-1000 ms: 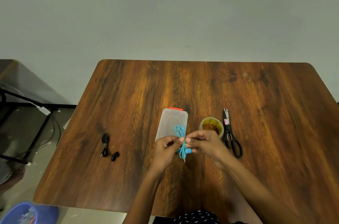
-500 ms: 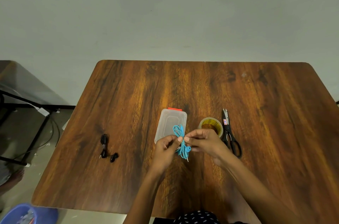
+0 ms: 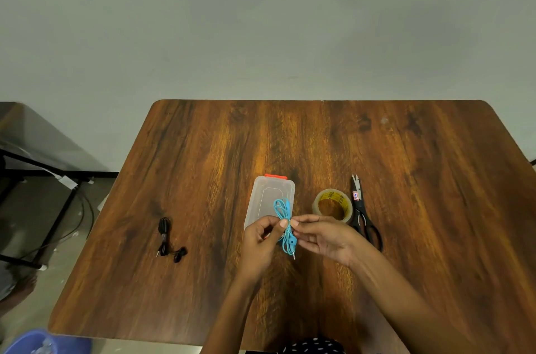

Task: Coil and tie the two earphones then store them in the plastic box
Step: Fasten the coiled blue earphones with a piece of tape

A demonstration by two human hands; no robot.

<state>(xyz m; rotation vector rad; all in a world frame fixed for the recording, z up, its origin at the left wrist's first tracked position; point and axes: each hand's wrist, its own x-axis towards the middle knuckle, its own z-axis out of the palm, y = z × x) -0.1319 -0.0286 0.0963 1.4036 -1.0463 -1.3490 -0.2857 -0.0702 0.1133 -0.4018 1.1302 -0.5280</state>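
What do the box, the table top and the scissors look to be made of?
Box: translucent, frosted plastic; the wood shows faintly through it, and its far clip is orange. Table: wood or wood-look laminate, smooth with slight sheen and printed-looking grain. Scissors: pale metal blades, black handles, probably plastic.

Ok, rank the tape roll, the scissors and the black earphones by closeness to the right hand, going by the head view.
1. Tape roll: just beyond the right hand, almost touching the fingers.
2. Scissors: to the hand's right, beside the tape.
3. Black earphones: far to the left, past the left hand.
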